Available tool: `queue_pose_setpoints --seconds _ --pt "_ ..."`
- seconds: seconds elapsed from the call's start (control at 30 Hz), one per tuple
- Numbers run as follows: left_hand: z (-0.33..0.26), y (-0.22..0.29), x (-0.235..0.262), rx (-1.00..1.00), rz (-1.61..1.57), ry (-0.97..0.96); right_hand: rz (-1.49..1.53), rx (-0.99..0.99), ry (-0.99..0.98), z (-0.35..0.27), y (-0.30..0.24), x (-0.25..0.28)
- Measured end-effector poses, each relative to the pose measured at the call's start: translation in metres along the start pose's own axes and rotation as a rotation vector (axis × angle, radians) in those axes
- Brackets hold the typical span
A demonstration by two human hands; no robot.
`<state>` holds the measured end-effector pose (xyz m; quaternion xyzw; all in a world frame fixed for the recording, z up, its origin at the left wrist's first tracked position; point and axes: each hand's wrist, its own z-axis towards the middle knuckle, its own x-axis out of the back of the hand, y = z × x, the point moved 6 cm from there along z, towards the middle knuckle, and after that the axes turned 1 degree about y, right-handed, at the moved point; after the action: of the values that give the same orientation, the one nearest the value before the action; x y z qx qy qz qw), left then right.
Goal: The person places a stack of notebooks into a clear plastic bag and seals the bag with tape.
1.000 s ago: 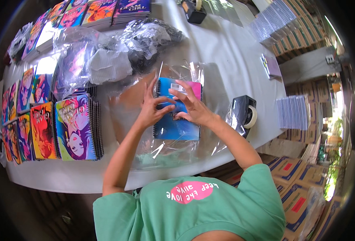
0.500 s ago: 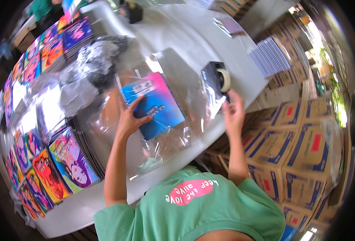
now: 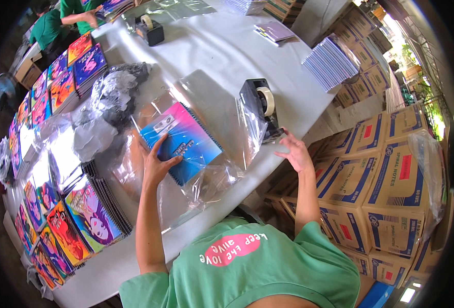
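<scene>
A blue-and-pink spiral notebook (image 3: 193, 141) lies in a clear plastic sleeve (image 3: 221, 177) near the table's front edge. On its cover rests my left hand (image 3: 157, 165), thumb and forefinger spread apart over the plastic, other fingers by the notebook's left edge. My right hand (image 3: 297, 154) is at the near end of a black tape dispenser (image 3: 255, 102), fingertips close to its cutting edge. Its fingers are apart; whether a bit of tape sticks to them is too small to see. A roll of tape (image 3: 267, 101) sits in the dispenser.
Stacks of colourful notebooks (image 3: 96, 210) fill the left side, beside crumpled plastic (image 3: 115, 92). Farther off are a second tape dispenser (image 3: 150, 32), a notebook pile (image 3: 330, 64) and a co-worker's hand (image 3: 89, 19). Cardboard boxes (image 3: 352, 177) are stacked at the right beyond the table edge.
The view has shifted. My right hand's fingers have spread at the dispenser's near end. My left hand stays on the notebook. The co-worker's hand now shows at the upper left.
</scene>
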<state>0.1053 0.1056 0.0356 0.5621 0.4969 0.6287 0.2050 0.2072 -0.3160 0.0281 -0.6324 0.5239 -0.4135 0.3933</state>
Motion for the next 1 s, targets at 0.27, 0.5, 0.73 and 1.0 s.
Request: queue_pose_setpoints --seconds 0.27,0.5,0.73,1.0 --pt "0.002 -0.014 -0.001 -0.043 0.126 0.053 -0.31 0.307 -0.242 -0.007 -0.102 -0.113" --pt "0.01 -0.015 -0.005 -0.046 0.014 -0.017 -0.864 0.665 -0.757 0.016 -0.076 -0.323" --pt "0.01 -0.032 -0.008 -0.063 -0.096 0.006 -1.086 0.478 -0.479 0.081 -0.057 -0.265" --pt "-0.032 0.027 0.003 -0.348 -0.772 0.27 0.16 0.358 -0.64 0.01 -0.071 -0.246"
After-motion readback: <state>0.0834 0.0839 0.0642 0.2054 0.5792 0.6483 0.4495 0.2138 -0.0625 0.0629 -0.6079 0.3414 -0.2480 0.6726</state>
